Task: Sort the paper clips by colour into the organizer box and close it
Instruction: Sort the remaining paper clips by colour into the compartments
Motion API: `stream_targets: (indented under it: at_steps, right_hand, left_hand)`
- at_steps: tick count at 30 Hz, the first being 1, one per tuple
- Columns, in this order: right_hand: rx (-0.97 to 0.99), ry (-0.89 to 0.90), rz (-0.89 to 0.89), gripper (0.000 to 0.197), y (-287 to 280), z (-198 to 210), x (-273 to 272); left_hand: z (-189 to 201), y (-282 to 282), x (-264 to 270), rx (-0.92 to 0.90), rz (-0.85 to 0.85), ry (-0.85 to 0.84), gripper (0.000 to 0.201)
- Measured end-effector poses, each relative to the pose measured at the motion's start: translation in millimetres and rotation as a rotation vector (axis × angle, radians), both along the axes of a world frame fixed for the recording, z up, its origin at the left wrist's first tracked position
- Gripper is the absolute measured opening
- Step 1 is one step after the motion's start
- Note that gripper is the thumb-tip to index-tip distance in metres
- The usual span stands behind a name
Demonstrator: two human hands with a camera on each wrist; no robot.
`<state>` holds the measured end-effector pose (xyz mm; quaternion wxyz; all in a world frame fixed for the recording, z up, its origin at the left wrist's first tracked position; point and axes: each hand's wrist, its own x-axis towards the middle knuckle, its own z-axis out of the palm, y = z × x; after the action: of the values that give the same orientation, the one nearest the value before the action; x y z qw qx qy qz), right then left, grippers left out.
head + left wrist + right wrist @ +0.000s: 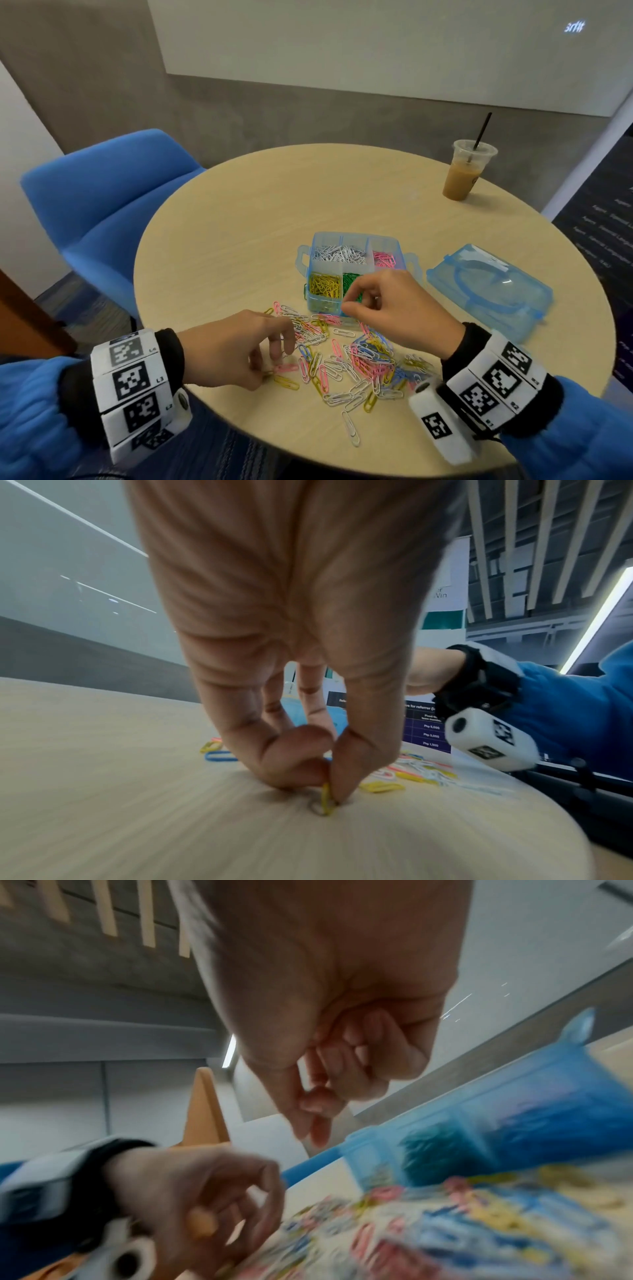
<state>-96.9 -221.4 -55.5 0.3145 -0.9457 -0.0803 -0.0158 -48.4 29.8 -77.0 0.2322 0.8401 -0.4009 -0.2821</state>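
Note:
The open blue organizer box (409,265) stands mid-table with white (337,253), pink (383,258), yellow (325,284) and green (352,286) clips in separate compartments. A mixed pile of loose paper clips (349,363) lies in front of it. My left hand (270,371) is down at the pile's left edge; thumb and forefinger pinch a yellow clip (327,802) against the table (239,222). My right hand (354,303) hovers over the box's near edge by the green compartment, fingers curled, thumb and forefinger together (311,1131); no clip shows between them. The right wrist view is blurred.
The box's blue lid (489,291) lies upside down to the right of the box. An iced coffee cup with a straw (467,171) stands at the table's far right. A blue chair (102,205) is at the left. One white clip (351,428) lies near the front edge.

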Motion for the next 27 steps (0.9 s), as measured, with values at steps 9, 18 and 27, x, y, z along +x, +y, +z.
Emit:
stream_targets:
  at_steps: [9,18,27]
  right_hand:
    - [-0.336,0.164,0.372,0.022,70,-6,-19]
    - [-0.383,0.202,0.411,0.019,83,-13,-5]
    - [-0.341,0.128,0.59,0.036,84,-13,-10]
  left_hand:
    - [11,8,9,-0.004,0.032,-0.009,0.042]
    - [41,-29,34,-0.29,0.175,-0.108,0.028]
    - [32,-70,69,-0.255,0.221,-0.109,0.015]
